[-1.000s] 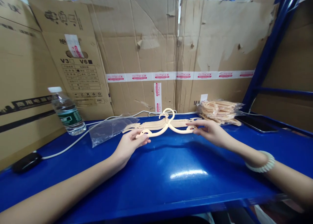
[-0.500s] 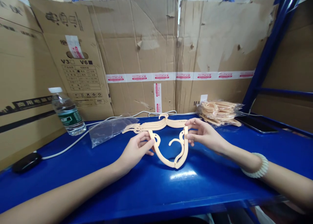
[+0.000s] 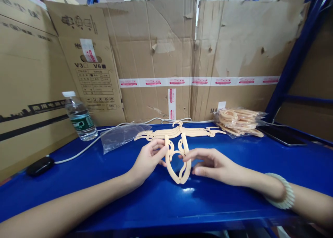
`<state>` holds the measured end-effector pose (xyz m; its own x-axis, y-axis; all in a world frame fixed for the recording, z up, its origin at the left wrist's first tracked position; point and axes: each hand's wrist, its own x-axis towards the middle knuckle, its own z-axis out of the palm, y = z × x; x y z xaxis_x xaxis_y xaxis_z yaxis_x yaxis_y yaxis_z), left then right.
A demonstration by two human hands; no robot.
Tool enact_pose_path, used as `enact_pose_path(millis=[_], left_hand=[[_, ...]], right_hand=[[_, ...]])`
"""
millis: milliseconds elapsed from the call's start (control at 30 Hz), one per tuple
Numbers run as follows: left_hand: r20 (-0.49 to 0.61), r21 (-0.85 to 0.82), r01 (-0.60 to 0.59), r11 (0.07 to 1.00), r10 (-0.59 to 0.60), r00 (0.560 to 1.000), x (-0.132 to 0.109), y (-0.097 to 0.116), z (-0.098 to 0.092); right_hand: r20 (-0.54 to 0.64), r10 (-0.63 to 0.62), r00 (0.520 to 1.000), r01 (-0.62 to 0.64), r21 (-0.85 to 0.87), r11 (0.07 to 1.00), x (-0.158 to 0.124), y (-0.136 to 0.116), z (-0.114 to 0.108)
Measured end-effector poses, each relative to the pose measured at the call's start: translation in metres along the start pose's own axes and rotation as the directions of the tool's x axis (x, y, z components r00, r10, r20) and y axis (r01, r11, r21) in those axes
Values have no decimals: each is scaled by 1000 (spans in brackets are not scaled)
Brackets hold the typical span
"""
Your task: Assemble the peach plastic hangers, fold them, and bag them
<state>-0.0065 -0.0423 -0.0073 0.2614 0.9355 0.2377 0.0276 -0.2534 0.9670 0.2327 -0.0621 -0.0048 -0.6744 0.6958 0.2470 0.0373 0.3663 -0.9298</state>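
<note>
Over the desk [image 3: 156, 206], the left hand [image 3: 148, 156] pinches a folded hanger [image 3: 186, 173]; the right hand [image 3: 221, 166], grip spread, touches it.

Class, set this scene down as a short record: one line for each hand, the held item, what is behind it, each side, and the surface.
Left hand: gripping folded hanger
Right hand: fingers at its other arm, thumb apart
Held item: V-shaped, hook between its arms
Behind: spread hangers
Left side: capped bottle, transparent bag
Right side: wrapped hangers, dark flat device
Surface: blue tabletop
</note>
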Motion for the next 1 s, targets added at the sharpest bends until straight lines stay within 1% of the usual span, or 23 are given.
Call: enact_pose_path(millis=[67,100,167,233,400,500,567,667,767,933,1000], left_hand=[[-5,-10,-15,1000,15,1000,-1,0,0],[-16,-18,-34,999,34,999,-2,0,0],[-34,-34,-73,997,72,997,-4,1,0],[-16,-31,-100,995,99,995,-7,1,-1],[145,89,-150,985,136,980,-14,5,-1],[253,77,-173,982,149,956,-16,7,-1],[302,54,-185,981,161,940,-17,7,0],[361,42,-220,975,190,913,-19,8,-1],[412,66,-250,966,202,889,-20,9,-1],[446,76,-204,976,149,882,-20,12,-1],[446,66,-201,977,151,882,-20,12,-2]], right_hand=[[88,36,995,-30,-68,997,-3,-3,1],[103,47,994,-38,-89,995,-4,-4,1],[95,49,994,-35,-136,990,-5,-5,0],[70,33,997,-20,-181,983,-5,-6,-2],[30,35,999,-30,-153,988,-6,-4,-6],[8,9,1000,-8,-179,984,-6,-4,-7],[-11,-11,1000,9,-204,979,-6,-4,-7],[-40,-5,999,-2,-177,984,-6,-4,-7],[-52,16,999,-22,-124,992,-7,-2,-6],[-71,7,997,-19,-166,986,-7,-2,-4],[-86,14,996,-28,-173,984,-7,-3,-3]])
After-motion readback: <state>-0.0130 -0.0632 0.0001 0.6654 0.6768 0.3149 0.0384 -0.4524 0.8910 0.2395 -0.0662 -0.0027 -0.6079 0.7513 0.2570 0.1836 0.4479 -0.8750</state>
